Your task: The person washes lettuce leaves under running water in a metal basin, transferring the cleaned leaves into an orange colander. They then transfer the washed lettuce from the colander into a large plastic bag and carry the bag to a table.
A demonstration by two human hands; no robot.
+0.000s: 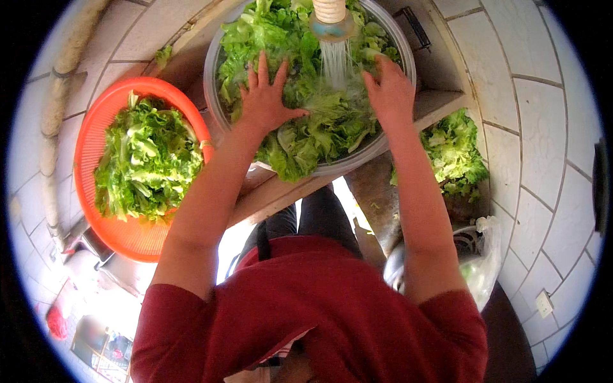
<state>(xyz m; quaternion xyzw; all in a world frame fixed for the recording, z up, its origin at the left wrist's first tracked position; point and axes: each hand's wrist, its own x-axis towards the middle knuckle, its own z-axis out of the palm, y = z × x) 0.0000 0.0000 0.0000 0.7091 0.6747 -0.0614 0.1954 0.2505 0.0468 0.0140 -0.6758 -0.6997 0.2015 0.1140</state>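
A clear round basin (209,86) full of green leaf lettuce (322,121) sits before me at the far side. Water (334,60) pours into it from a white ribbed spout (330,13). My left hand (265,99) lies on the leaves at the basin's left, fingers spread wide, gripping nothing. On the right of the stream, my right hand (393,92) reaches in over the rim, its thumb and forefinger apart beside the leaves. The other fingers of that hand are partly hidden, and I see no leaf held in it.
An orange-red plastic colander (87,153) heaped with lettuce (147,159) stands to the left. More lettuce (453,153) lies right of the basin, and a clear plastic bag (488,255) is nearer me. A pipe (51,121) runs along the tiled left wall; the right wall (543,127) is tiled too.
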